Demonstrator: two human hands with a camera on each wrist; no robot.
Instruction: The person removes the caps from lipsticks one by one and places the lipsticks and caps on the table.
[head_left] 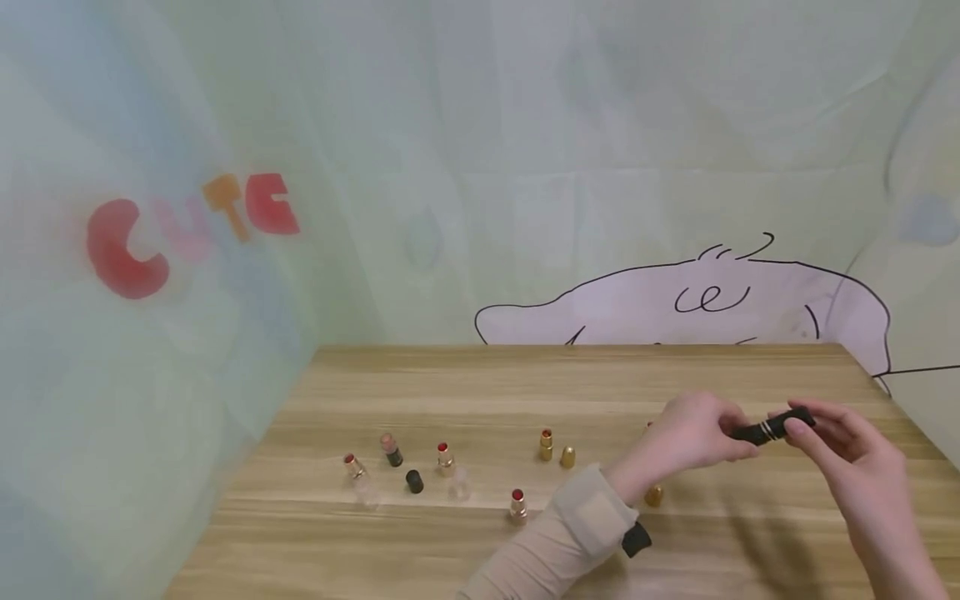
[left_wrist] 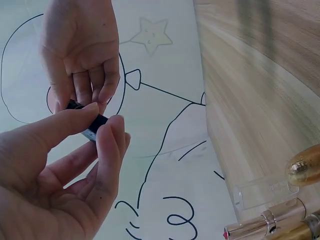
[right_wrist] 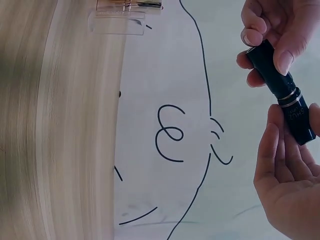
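Note:
A black lipstick tube with silver rings at its middle (head_left: 765,431) is held up over the right part of the table, tilted, between both hands. The left hand (head_left: 701,429) pinches its lower left end between thumb and fingers. At the other end, the right hand (head_left: 862,467) grips the tube, thumb along its side. Pale lettering shows on the tube (right_wrist: 297,116) in the right wrist view. Below the left forearm lies a gold cap (head_left: 655,497), and part of another lipstick behind the hand is hidden.
Uncapped lipsticks stand about the wooden table (head_left: 465,383): a gold one (head_left: 546,447) beside a gold cap (head_left: 568,457), a pink one in black (head_left: 392,451) near a black cap (head_left: 414,481), and red ones (head_left: 518,507), some with clear caps (head_left: 461,485). A printed cloth wall rises behind.

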